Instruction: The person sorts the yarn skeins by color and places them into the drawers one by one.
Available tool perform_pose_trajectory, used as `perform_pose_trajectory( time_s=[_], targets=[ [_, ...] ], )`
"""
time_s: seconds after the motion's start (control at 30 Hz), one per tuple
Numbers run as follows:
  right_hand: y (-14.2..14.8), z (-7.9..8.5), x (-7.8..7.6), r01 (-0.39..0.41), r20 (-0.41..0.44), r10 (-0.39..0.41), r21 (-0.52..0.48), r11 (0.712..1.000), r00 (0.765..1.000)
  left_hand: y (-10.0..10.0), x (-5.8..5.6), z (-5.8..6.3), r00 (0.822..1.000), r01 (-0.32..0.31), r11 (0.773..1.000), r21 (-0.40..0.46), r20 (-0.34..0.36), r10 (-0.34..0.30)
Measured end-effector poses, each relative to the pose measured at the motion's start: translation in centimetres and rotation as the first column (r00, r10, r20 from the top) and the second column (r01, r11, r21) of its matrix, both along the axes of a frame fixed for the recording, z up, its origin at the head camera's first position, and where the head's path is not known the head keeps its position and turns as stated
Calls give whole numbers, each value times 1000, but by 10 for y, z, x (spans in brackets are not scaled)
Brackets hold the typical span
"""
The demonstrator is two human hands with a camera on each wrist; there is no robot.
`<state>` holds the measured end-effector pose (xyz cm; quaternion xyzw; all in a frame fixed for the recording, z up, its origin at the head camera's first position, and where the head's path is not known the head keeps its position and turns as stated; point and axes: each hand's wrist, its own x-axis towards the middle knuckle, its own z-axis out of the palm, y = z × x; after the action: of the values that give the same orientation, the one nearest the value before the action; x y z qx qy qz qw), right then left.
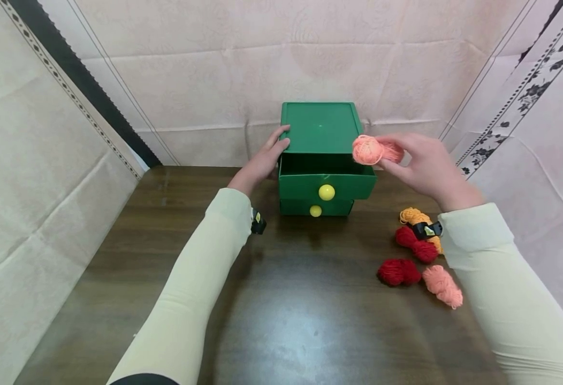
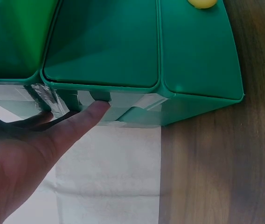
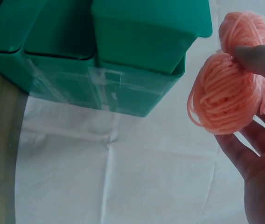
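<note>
A small green drawer unit stands against the cloth backdrop, its upper drawer pulled out toward me. Yellow balls serve as knobs. My left hand rests along the unit's left side. In the left wrist view, its thumb lies straight against the taped side wall. My right hand pinches a peach-pink yarn skein between thumb and fingers, near the right edge of the open drawer. Seen from the right wrist, the skein is narrow at its middle and hangs beside the drawer unit.
On the brown wooden table, near my right forearm, lie two dark red skeins, an orange-yellow skein partly behind the wrist strap, and another pink skein. Pale cloth hangs round the back and sides.
</note>
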<state>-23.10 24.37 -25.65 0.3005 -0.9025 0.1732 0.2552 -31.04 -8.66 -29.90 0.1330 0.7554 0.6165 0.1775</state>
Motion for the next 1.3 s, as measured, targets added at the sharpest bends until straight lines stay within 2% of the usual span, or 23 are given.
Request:
perform_pose_trajectory(
  time_s=[0.23, 0.9, 1.3],
  targets=[
    [-11, 1, -3, -41, -6, 41, -17, 999, 999, 0, 0, 0, 1000, -3, 1000, -4, -2, 3],
    [-34, -4, -8, -60, 15, 61, -15, 998, 998, 0, 0, -1, 1000, 3, 1000, 3, 0, -3],
    [-39, -8, -9, -47, 78, 47, 1, 999, 996, -1, 0, -2, 1000, 9, 1000, 1, -8, -9]
  ],
)
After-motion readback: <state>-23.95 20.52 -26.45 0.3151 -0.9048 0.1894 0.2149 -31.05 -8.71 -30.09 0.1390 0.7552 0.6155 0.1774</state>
